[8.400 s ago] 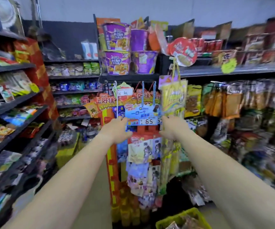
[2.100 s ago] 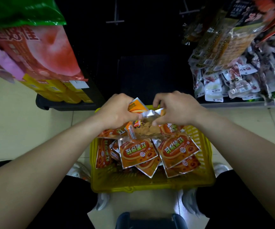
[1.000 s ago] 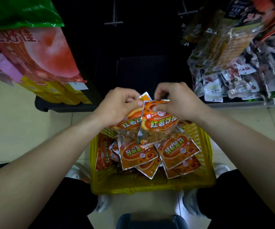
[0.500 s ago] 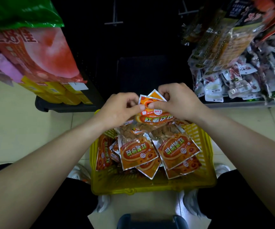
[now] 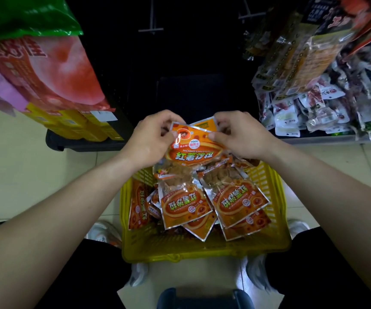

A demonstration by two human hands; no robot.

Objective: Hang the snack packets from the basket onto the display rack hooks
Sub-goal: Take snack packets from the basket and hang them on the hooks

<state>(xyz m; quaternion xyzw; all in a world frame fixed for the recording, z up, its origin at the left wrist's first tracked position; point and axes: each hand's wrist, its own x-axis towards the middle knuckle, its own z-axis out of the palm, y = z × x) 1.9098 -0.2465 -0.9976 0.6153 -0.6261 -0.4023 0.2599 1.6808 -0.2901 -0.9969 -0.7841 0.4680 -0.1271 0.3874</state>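
both hands (left hand (image 5: 151,139), right hand (image 5: 244,136)) pinch a snack packet (image 5: 192,150) above the basket (image 5: 202,250).

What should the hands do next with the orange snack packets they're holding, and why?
Probably lift them up toward the bare hooks on the dark rack. The left hand and right hand both pinch the top edge of the orange packets, gathered together just above the yellow basket, so they look ready to hang.
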